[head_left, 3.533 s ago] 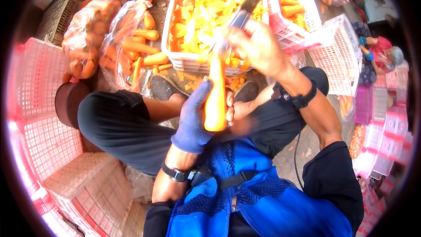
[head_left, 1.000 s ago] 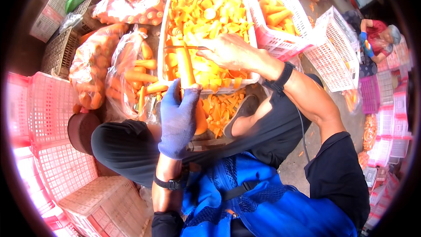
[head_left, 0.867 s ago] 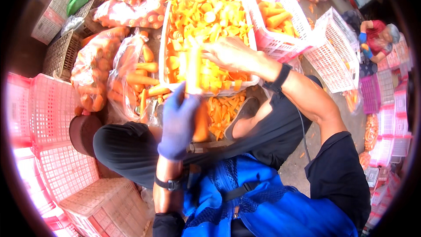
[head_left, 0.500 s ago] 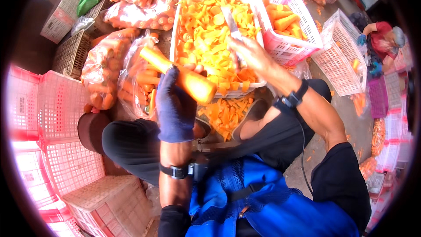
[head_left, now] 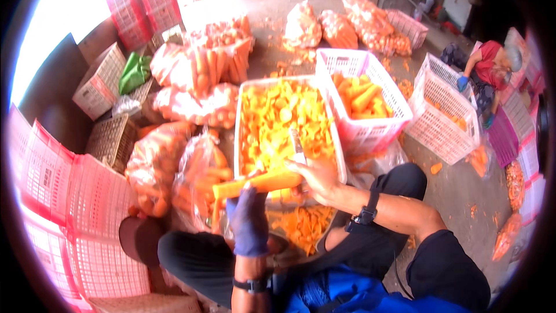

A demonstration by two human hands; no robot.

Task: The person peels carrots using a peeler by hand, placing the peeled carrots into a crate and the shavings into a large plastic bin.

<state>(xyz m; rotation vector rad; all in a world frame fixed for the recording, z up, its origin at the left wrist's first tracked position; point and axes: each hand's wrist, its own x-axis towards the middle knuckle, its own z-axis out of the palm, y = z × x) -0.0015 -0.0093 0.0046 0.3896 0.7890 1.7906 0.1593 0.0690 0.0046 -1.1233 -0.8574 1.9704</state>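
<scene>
My left hand [head_left: 249, 223], in a purple-blue glove, is closed around a thick orange carrot [head_left: 258, 184]. The carrot lies almost level, above the near edge of a white crate [head_left: 238, 139] heaped with carrot peelings [head_left: 284, 116]. At the carrot's right end is my bare right hand [head_left: 318, 179], its fingers closed on a slim metal-bladed peeling tool [head_left: 297, 146] that points away from me. Motion blur hides the tool's exact shape and whether its edge touches the carrot. More peelings [head_left: 304, 229] lie on the floor between my feet.
A pink-white crate of carrots [head_left: 362, 98] stands right of the peelings. Bags of carrots [head_left: 156, 165] crowd the left, beside stacked pink crates [head_left: 98, 203]. Another crate [head_left: 443, 122] and a co-worker in a red top [head_left: 492, 66] are at the right. A stool [head_left: 138, 240] stands by my left knee.
The view has tilted up, showing more of the far floor. The carrot has turned from steeply slanted to nearly level. My right hand has come from above the peelings to the carrot's right end.
</scene>
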